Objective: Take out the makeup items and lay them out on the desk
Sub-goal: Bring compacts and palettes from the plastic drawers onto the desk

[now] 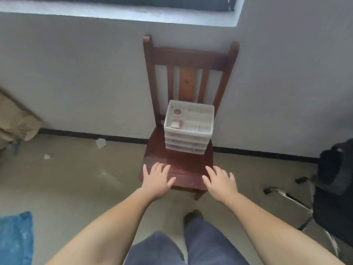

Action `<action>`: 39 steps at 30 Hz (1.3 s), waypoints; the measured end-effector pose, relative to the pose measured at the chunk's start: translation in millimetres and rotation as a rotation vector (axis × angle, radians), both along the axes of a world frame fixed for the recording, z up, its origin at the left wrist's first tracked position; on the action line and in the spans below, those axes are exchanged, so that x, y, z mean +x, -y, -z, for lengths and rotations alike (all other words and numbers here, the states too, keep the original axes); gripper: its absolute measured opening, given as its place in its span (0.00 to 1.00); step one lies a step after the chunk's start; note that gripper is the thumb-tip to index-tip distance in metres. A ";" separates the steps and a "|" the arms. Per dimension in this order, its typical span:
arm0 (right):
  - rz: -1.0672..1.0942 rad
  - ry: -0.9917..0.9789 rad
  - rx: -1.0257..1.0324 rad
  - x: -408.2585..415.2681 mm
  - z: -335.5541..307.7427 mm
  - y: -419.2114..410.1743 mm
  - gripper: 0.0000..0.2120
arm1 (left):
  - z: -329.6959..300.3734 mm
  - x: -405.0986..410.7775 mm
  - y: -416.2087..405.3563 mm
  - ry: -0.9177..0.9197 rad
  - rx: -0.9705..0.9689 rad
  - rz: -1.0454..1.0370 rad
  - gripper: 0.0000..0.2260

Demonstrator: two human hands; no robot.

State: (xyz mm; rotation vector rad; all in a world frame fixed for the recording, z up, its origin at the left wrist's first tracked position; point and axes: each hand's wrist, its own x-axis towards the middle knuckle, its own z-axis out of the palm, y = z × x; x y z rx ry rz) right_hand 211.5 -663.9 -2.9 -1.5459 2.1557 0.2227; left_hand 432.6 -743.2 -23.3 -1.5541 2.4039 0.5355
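A white plastic organizer (188, 138) with three drawers and an open compartmented top stands on the seat of a dark wooden chair (183, 169) against the wall. In its top tray lie a small round pot (177, 111) and a pinkish item (176, 124). My left hand (157, 180) and my right hand (219, 181) reach forward with fingers spread over the seat's front edge, short of the organizer, and hold nothing. What the drawers contain is too blurred to tell.
A black office chair (332, 180) with a chrome base stands at the right. A blue cloth (15, 238) lies on the floor at lower left, tan fabric (15, 121) at the left, small scraps (100, 143) near the baseboard.
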 end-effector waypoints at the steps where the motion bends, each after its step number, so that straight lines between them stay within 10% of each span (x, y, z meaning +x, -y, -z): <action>1: -0.026 0.001 -0.007 -12.0 -0.1 26.4 0.25 | 0.3 -11.1 20.5 -0.011 -0.002 -0.022 0.26; 17: -0.351 0.139 -0.157 -24.8 44.3 349.0 0.19 | 30.4 -80.9 268.2 -0.083 -0.102 0.328 0.18; 31: -0.397 -0.017 -0.179 -27.7 66.4 375.6 0.12 | 51.6 -91.1 293.2 0.002 -0.102 0.549 0.15; 39: -0.147 0.226 -0.373 -37.7 46.9 357.6 0.15 | 54.6 -96.7 305.7 -0.019 -0.167 0.724 0.15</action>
